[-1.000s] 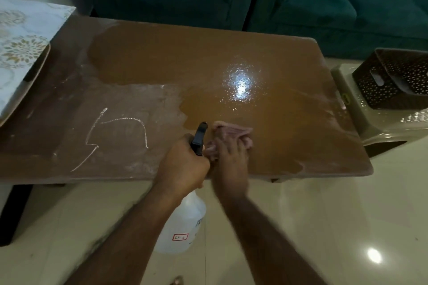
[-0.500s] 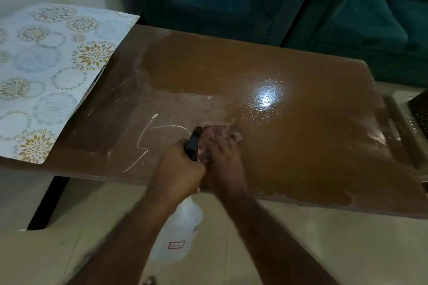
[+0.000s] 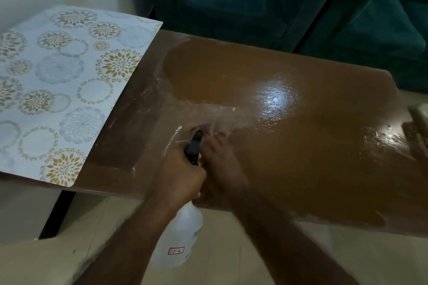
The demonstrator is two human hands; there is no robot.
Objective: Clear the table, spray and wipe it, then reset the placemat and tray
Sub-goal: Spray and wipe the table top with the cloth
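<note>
From the head camera we look down on the brown desk (image 3: 301, 146). Our right hand (image 3: 220, 162) lies flat on it near the front edge, with the fingers (image 3: 217, 140) pointing away from us. They press a pinkish cloth (image 3: 205, 127) on the surface; only a small blurred part of the cloth shows beyond the fingertips, so we cannot tell if the fingers are spread or together.

Our left hand (image 3: 178, 178) is just beside the right one, on its left. It is closed around the neck of the spray bottle (image 3: 180, 236), whose black nozzle (image 3: 194, 146) points forward while the clear body hangs below the desk edge.

The part of the desk to the right and far side of the cloth is wet and shiny. The part to the left of the cloth is dull, with white streaks (image 3: 172, 140) touching the cloth area. So we judge that the next wiping must go to the left, toward the placemat (image 3: 58, 90), which lies over the left end of the desk. The right hand is the nearer one for this, but the left hand with the bottle stands in its way.
</note>
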